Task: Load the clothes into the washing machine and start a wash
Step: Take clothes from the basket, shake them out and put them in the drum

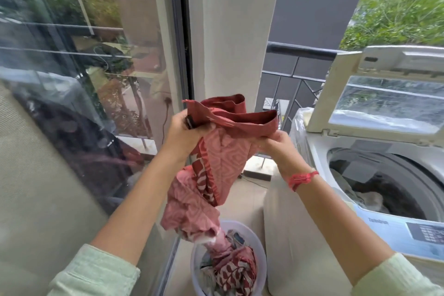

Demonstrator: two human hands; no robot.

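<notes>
A red and pink patterned garment (223,158) hangs in mid-air in front of me. My left hand (185,134) grips its upper edge on the left and my right hand (276,144) pinches the same edge on the right. Its lower end trails down into a white laundry basket (260,262) on the floor, which holds more patterned clothes. To the right stands a white top-loading washing machine (319,151) with its lid (384,94) raised. Some clothes lie inside its drum (374,190). The control panel (425,233) runs along its near edge.
A glass sliding door (79,79) fills the left side. A cream pillar (230,31) stands straight ahead, with a dark balcony railing (300,50) behind it. A plastic cover (299,127) sits at the machine's left corner. A cable lies on the tiled floor.
</notes>
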